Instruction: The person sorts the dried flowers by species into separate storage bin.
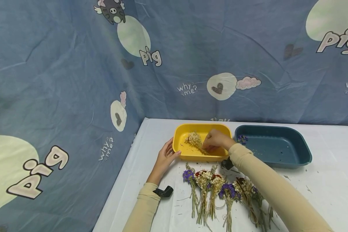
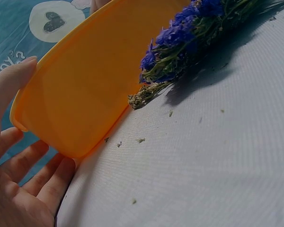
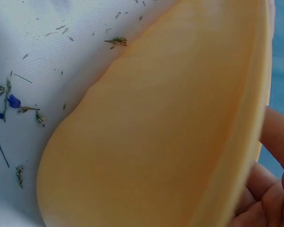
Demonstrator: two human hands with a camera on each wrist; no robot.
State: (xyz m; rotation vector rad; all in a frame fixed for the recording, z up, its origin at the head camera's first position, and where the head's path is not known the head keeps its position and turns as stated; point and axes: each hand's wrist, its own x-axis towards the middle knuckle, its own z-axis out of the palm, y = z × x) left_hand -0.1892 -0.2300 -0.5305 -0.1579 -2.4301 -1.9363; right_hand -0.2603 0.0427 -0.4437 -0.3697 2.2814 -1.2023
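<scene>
In the head view, my left hand (image 1: 166, 156) holds the near left corner of a yellow tray (image 1: 197, 158), thumb at the rim and fingers along the outer side. My right hand (image 1: 217, 140) reaches over the front rim into the tray. Its curled fingers pinch at the stems of a small bunch of pale dried flowers (image 1: 194, 139) lying inside. The tray wall hides those fingertips in the right wrist view, where only part of the curled hand (image 3: 270, 189) shows. Purple dried flowers (image 2: 180, 40) lie just before the tray in the left wrist view.
Several tied dried-flower bunches (image 1: 203, 180) lie in a row in front of the yellow tray, partly under my right forearm. A dark blue tray (image 1: 278, 145) stands to the right, with a purple flower bunch (image 1: 242, 139) at its left end. Loose plant bits (image 3: 116, 41) litter the white cloth.
</scene>
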